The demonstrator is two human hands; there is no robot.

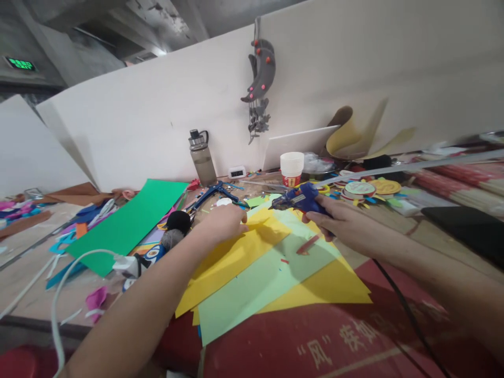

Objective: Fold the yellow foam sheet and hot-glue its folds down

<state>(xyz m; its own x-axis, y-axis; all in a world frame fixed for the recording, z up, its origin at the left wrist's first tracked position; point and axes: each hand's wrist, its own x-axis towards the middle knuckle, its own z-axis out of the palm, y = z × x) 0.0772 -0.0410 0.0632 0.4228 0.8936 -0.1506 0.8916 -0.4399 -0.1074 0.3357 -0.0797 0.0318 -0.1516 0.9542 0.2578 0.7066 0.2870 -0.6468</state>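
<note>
My right hand is wrapped round a blue hot glue gun, its nozzle aimed left towards my other hand. A long translucent stick stretches from behind the gun to the right edge. Over the yellow sheets, my left hand has its fingers curled together; whatever they may hold is hidden. A pale green sheet lies among the yellow ones, with a few small red scraps on it.
Left of the sheets lie a large green sheet and a white plug with cable. Behind stand a bottle, stacked paper cups and a small clock. Round paper pieces and a black slab are at right.
</note>
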